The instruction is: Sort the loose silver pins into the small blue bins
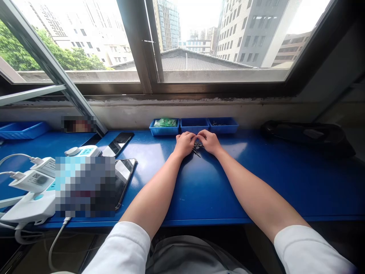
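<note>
Both hands meet over a small pile of dark, thin parts (pixel 196 145) on the blue table. My left hand (pixel 185 143) has its fingers bent and closed, their tips at the pile's far side. From the right, my right hand (pixel 209 141) curves in with its fingertips pressed together, touching or nearly touching the left ones. What either hand pinches is too small to make out. Just beyond the hands stand three blue bins: the left bin (pixel 164 131) holds green bags, the middle bin (pixel 195 130) shows a dark inside, and the right bin (pixel 224 129) has some small parts.
On the left of the blue table (pixel 199 190) lie two phones (pixel 121 141), (pixel 127 179) and a white power strip (pixel 31 207) with plugs and cables. A blue tray (pixel 25 131) sits at far left, a black bag (pixel 308 135) at back right. A window frame borders the back.
</note>
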